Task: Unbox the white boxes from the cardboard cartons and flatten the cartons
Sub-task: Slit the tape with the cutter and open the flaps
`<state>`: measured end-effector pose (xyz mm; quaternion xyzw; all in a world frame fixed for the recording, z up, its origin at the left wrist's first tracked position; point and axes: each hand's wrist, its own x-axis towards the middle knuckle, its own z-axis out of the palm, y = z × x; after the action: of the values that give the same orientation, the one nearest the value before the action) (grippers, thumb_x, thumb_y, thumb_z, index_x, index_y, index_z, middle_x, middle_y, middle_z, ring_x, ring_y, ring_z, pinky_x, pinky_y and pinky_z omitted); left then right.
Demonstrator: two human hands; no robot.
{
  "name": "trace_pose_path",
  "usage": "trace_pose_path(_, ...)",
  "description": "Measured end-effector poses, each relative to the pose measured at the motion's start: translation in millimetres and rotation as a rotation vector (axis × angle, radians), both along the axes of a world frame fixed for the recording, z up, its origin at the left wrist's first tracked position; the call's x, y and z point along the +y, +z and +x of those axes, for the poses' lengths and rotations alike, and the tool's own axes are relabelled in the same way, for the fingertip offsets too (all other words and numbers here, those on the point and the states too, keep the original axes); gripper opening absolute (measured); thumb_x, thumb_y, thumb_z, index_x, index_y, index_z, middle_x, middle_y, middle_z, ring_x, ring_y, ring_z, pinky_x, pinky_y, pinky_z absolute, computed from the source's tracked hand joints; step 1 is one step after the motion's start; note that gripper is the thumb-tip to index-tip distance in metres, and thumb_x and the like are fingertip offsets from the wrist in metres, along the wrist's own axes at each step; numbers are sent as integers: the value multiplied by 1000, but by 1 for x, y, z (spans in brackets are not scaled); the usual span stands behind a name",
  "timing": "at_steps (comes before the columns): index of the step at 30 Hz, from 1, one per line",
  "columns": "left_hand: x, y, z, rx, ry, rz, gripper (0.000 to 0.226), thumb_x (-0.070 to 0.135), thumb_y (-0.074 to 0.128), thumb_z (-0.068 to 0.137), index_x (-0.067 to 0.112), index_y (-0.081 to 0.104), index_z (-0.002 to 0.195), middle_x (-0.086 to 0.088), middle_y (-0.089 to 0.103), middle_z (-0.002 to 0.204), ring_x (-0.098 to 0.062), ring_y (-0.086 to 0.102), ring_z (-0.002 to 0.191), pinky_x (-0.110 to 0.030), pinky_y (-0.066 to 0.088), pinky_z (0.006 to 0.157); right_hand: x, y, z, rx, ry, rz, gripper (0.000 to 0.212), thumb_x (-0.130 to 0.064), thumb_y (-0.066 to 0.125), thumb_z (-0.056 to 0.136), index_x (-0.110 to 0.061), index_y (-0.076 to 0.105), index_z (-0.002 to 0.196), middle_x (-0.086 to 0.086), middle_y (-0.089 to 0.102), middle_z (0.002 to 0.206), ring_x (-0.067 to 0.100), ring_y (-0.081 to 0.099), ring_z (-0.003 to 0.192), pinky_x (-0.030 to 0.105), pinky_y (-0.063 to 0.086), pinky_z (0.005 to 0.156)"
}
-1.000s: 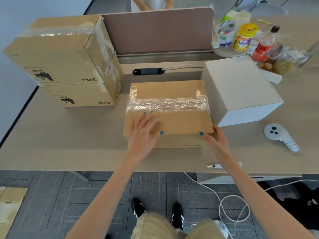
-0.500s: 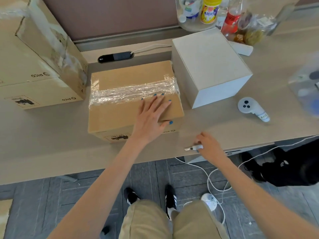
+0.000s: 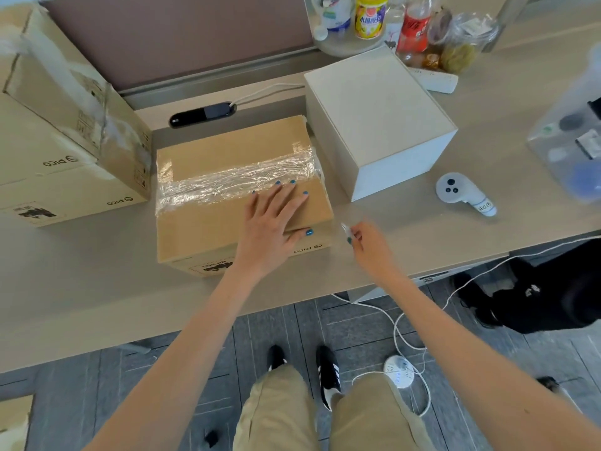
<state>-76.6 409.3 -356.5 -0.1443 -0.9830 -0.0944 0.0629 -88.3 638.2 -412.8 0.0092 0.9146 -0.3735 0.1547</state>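
Note:
A cardboard carton (image 3: 211,219) sealed with crinkled clear tape stands in the middle of the desk. My left hand (image 3: 273,222) rests flat on its top near the right front corner, fingers straight. Just right of the carton, above the desk, my right hand (image 3: 367,244) pinches a small white cutter (image 3: 346,230), blurred by motion. A white box (image 3: 377,118) stands to the right of the carton. Two more taped cartons (image 3: 65,125) are stacked at the left.
A white controller (image 3: 463,193) lies right of the white box. Bottles, jars and bags (image 3: 413,30) crowd the far right edge, and a clear bag of items (image 3: 572,131) sits at the right. A black device (image 3: 201,113) lies behind the carton. Cables and a power strip (image 3: 398,372) trail on the floor.
My right hand left the carton, took the cutter from the desk's front edge and lifted it toward the carton. My left hand shifted right along the carton top.

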Motion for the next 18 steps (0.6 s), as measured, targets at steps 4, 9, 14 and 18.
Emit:
trace_pose_path(4, 2, 11, -1, -89, 30, 68, 62, 59, 31, 93, 31, 40, 148, 6, 29, 160, -17, 17, 149, -46, 8, 121, -21, 25, -18, 12, -114, -168, 16, -5, 42, 95, -10, 55, 104, 5, 57, 99, 20, 53, 89, 29, 41, 77)
trace_pose_path(9, -1, 23, -21, -99, 45, 146, 57, 54, 27, 94, 32, 45, 144, 6, 29, 160, -18, 19, 148, -46, 6, 122, -30, 48, -43, 13, -212, -230, 20, -8, 37, 95, -5, 56, 92, 16, 61, 88, 35, 58, 84, 54, 52, 77)
trace_pose_path(14, -2, 25, -46, -118, 60, 143, 59, 53, 27, 95, 30, 41, 147, 5, 21, 163, -19, 12, 152, -47, 4, 123, -35, 65, -64, 52, -235, -206, 24, -13, 35, 93, -2, 57, 93, 16, 62, 87, 38, 59, 83, 52, 53, 71)
trace_pose_path(18, 3, 25, -53, -168, 104, 166, 53, 41, 44, 101, 30, 32, 152, 5, 15, 165, -18, 5, 153, -46, -1, 123, -32, 74, -75, 60, -192, -177, 26, -11, 36, 93, -8, 62, 93, 8, 61, 81, 26, 53, 68, 33, 45, 61)
